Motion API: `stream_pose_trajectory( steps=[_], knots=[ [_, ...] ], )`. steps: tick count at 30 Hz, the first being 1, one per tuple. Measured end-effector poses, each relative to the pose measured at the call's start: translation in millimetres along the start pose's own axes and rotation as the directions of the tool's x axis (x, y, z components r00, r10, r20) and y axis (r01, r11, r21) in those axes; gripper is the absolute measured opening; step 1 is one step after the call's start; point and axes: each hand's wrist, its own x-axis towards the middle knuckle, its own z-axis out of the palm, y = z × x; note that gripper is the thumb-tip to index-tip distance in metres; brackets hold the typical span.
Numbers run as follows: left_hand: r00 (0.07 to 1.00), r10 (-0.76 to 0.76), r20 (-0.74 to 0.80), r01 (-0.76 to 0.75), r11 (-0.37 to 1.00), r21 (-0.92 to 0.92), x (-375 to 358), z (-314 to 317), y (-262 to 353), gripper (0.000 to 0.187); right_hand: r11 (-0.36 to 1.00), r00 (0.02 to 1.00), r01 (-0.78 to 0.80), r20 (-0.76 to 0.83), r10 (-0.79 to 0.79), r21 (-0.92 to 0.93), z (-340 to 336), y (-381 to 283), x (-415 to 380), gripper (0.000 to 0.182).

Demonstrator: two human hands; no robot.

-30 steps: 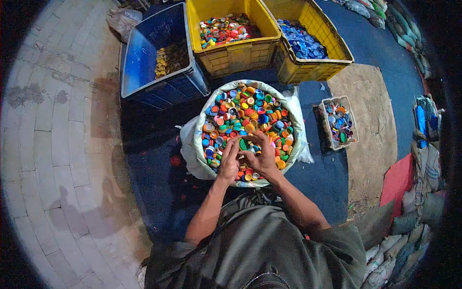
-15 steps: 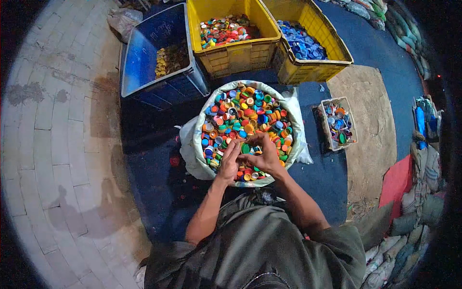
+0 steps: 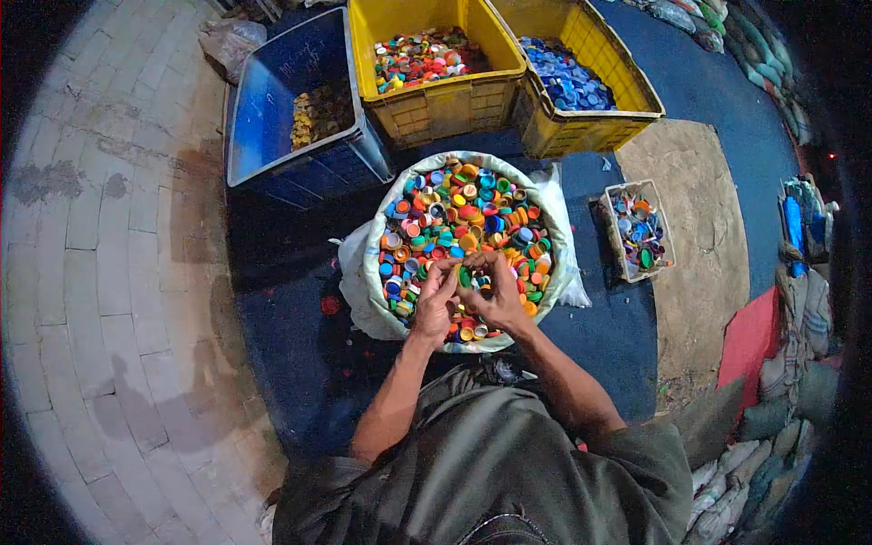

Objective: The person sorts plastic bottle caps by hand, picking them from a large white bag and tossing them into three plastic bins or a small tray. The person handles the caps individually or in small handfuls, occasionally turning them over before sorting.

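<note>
A round, light-coloured sack [image 3: 373,263] with a rolled rim is full of plastic bottle caps [image 3: 468,211] in many colours. Both of my hands are close together over its near part. A green bottle cap [image 3: 465,275] shows between them, tilted. My right hand [image 3: 499,298] curls its fingers and thumb around this cap. The fingers of my left hand [image 3: 435,304] are pressed together, their tips against the cap's left side. Whatever lies between those left fingertips is too small to make out.
Beyond the sack stand a blue bin [image 3: 238,136], a yellow bin [image 3: 445,113] with mixed caps and another yellow bin [image 3: 599,132] with blue caps. A small white crate [image 3: 620,256] of caps sits to the right. Filled sacks [image 3: 727,495] line the right edge.
The green cap between my hands has tilted and shows a narrower face. My right fingers have curled in a little closer, while both forearms stay nearly in place.
</note>
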Motion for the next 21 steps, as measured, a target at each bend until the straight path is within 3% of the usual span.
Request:
stream_pose_trajectory(
  steps=[2, 5, 9, 12, 16, 18, 19, 21],
  knots=[
    [1.000, 0.004, -0.029, -0.006, 0.999, -0.052, -3.6, 13.8, 7.5, 0.024, 1.000, 0.999, -0.025, -0.030, 0.025, -0.001, 0.0, 4.4, -1.2, 0.042],
    [0.997, 0.045, 0.070, -0.044, 0.999, -0.018, -0.6, -3.6, -4.7, 0.026, 0.999, 0.992, -0.053, -0.117, 0.052, -0.006, 5.9, -5.0, -1.2, 0.035],
    [0.997, 0.067, 0.027, -0.066, 0.998, -0.020, -2.8, 6.1, -4.5, 0.027, 0.998, 0.977, -0.034, -0.211, 0.024, -0.043, 16.6, -8.9, -0.1, 0.031],
    [0.996, 0.081, 0.028, -0.083, 0.993, 0.084, -2.4, 10.5, -1.3, 0.026, 0.974, 0.978, -0.040, -0.209, -0.007, -0.221, 14.3, -25.6, -0.2, 0.031],
    [0.998, 0.030, 0.062, -0.047, 0.951, 0.305, 2.4, -8.8, 5.9, 0.027, 0.989, 0.976, -0.065, -0.216, 0.036, -0.130, 6.0, -8.2, 0.8, 0.033],
    [0.992, 0.118, 0.032, -0.120, 0.891, 0.437, 9.3, -20.7, 0.9, 0.030, 0.988, 0.969, -0.079, -0.241, 0.045, -0.133, -2.7, -5.9, 6.2, 0.032],
    [0.986, 0.165, -0.023, -0.135, 0.874, 0.467, 13.1, -23.4, -0.9, 0.031, 0.969, 0.939, -0.156, -0.276, 0.206, 0.192, -5.0, -7.7, 8.4, 0.027],
    [0.957, 0.260, -0.126, -0.158, 0.836, 0.525, 19.4, -29.8, -2.4, 0.033, 0.946, 0.870, -0.226, -0.388, 0.303, 0.232, -18.4, -13.7, 11.8, 0.022]
  ],
)
